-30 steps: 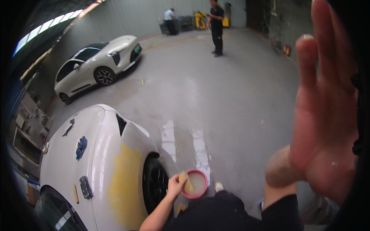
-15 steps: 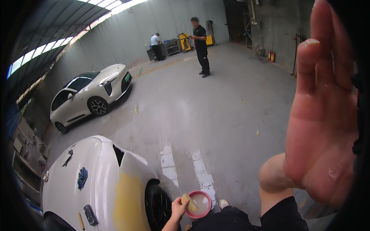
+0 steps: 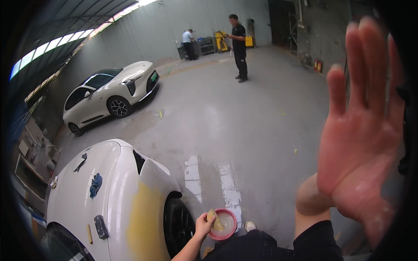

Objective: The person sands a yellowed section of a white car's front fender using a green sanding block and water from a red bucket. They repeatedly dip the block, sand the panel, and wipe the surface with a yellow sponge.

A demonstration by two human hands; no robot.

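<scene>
My left hand (image 3: 203,225) is closed on a yellowish pad (image 3: 216,221), a flat, slightly bent piece whose exact kind I cannot make out. The pad tilts over a pink basin (image 3: 235,222) of cloudy liquid, its lower end at the liquid. Large at the right, my right hand (image 3: 359,152) is raised with its palm toward me. Its fingers are stretched out and hold nothing; the skin looks wet. Left of the basin, a white car (image 3: 117,167) carries a yellowish patch (image 3: 143,217) beside its wheel arch.
On the car lie a dark block (image 3: 101,227), a thin yellow stick (image 3: 89,234) and a blue cloth (image 3: 96,185). My bent knee (image 3: 311,195) is below my right hand. Another white car (image 3: 104,93) stands behind. A person in black (image 3: 240,48) and one in a light shirt (image 3: 187,43) are farther back.
The view has shifted, moving the background rightward and the near car upward. My right hand appears lower, with its fingers more spread. My left hand still holds the pad at the basin.
</scene>
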